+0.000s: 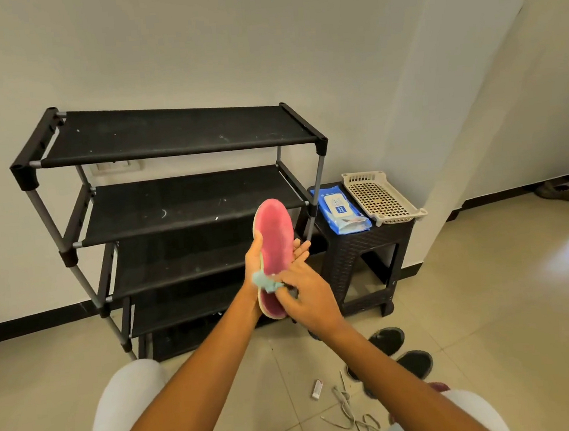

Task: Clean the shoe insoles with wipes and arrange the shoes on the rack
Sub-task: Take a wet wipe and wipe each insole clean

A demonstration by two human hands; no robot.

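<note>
A pink insole (275,240) stands upright in front of me, toe end up. My left hand (256,262) holds it from behind, thumb on its left edge and fingertips showing past its right edge. My right hand (304,299) pinches a crumpled pale blue wipe (265,282) and presses it on the insole's lower part. The black shoe rack (179,204) with several fabric shelves stands behind against the wall, with no shoes on the shelves I can see. A pair of black shoes (398,353) lies on the tiled floor at the right.
A dark wicker stool (365,253) right of the rack carries a blue wipes pack (339,210) and a cream perforated tray (378,197). Loose grey laces (352,412) and a small white item (317,389) lie on the floor. My knees in white trousers frame the bottom.
</note>
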